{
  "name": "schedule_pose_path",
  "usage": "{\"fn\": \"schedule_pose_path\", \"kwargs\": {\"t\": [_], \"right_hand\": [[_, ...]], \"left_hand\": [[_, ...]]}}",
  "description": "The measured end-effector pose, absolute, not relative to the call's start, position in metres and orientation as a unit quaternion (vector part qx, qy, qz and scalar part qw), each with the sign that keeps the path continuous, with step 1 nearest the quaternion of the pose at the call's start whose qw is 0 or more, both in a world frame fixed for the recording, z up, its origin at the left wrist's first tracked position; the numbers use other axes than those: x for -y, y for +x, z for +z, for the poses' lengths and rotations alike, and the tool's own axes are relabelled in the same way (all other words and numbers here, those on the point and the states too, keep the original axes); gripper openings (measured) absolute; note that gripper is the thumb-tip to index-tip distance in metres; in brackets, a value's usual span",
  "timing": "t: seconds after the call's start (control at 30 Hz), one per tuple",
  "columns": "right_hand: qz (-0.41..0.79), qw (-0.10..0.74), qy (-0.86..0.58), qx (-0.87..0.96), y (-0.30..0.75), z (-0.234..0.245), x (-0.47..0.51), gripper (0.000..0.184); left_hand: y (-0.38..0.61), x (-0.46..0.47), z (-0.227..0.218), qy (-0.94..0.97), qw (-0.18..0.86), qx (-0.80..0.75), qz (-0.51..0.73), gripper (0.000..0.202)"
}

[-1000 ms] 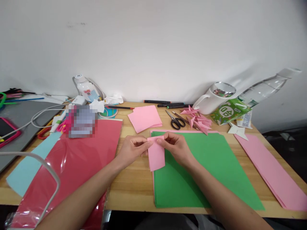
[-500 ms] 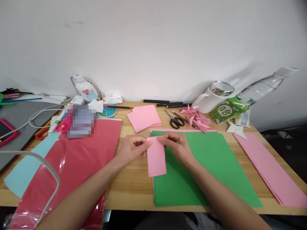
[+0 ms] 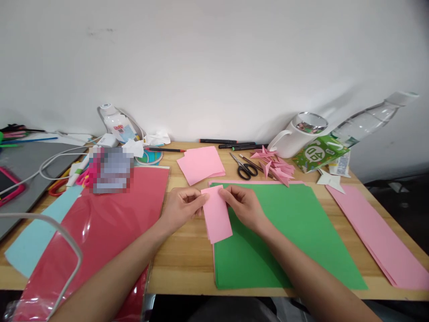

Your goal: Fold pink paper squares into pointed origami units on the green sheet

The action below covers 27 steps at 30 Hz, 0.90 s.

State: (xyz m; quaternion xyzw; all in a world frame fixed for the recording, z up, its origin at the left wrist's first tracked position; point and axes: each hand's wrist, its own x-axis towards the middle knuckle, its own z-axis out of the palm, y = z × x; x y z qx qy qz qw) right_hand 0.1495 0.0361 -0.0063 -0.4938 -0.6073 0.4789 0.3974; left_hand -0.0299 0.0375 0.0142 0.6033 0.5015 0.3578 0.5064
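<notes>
A small folded pink paper [image 3: 216,214] hangs tilted between both hands above the desk, over the left edge of a green sheet stack [image 3: 295,232]. My left hand [image 3: 183,206] pinches its upper left corner with the fingers closed. My right hand [image 3: 244,205] pinches the upper right corner, fingers closed too. Both forearms reach in from the bottom of the view.
A red sheet [image 3: 100,237] in plastic and a light blue sheet [image 3: 30,241] lie at left. Behind are a pink paper stack [image 3: 201,164], scissors [image 3: 244,167], folded pink pieces [image 3: 275,166], markers [image 3: 234,145], a white mug [image 3: 296,134], a bottle [image 3: 365,123] and pink strips [image 3: 378,232] at right.
The top fold of the pink paper has been flattened, and the paper has swung so its lower end points slightly right. Both hands stay on its top corners.
</notes>
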Motion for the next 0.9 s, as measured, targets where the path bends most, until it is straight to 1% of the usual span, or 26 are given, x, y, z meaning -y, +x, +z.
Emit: {"fn": "schedule_pose_path", "kwargs": {"t": [0.13, 0.2, 0.27, 0.4, 0.47, 0.53, 0.73, 0.8, 0.9], "right_hand": [[0.390, 0.420, -0.517, 0.636, 0.1474, -0.0057, -0.0317, 0.036], [0.368, 0.425, -0.519, 0.644, 0.1471, -0.0057, -0.0313, 0.034], [0.386, 0.419, -0.514, 0.641, 0.1477, -0.0064, -0.0329, 0.034], [0.507, 0.375, -0.470, 0.618, 0.1505, -0.0069, -0.0382, 0.039], [0.549, 0.350, -0.453, 0.609, 0.1515, -0.0064, -0.0392, 0.041], [0.553, 0.340, -0.455, 0.610, 0.1519, -0.0063, -0.0388, 0.043], [0.486, 0.357, -0.482, 0.635, 0.1495, -0.0087, -0.0363, 0.041], [0.497, 0.353, -0.481, 0.630, 0.1486, -0.0083, -0.0367, 0.041], [0.545, 0.338, -0.464, 0.611, 0.1486, -0.0059, -0.0379, 0.045]], "left_hand": [[-0.0270, -0.0355, 0.0136, 0.614, 0.501, -0.483, 0.373, 0.038], [-0.0268, -0.0350, 0.0130, 0.609, 0.504, -0.481, 0.378, 0.038], [-0.0276, -0.0354, 0.0127, 0.603, 0.507, -0.486, 0.380, 0.038], [-0.0317, -0.0384, 0.0144, 0.586, 0.495, -0.511, 0.389, 0.038], [-0.0335, -0.0399, 0.0155, 0.580, 0.487, -0.517, 0.399, 0.037], [-0.0340, -0.0408, 0.0157, 0.579, 0.484, -0.518, 0.402, 0.037], [-0.0316, -0.0408, 0.0141, 0.571, 0.489, -0.518, 0.408, 0.037], [-0.0316, -0.0408, 0.0148, 0.570, 0.491, -0.515, 0.411, 0.036], [-0.0331, -0.0411, 0.0159, 0.571, 0.482, -0.520, 0.414, 0.036]]}}
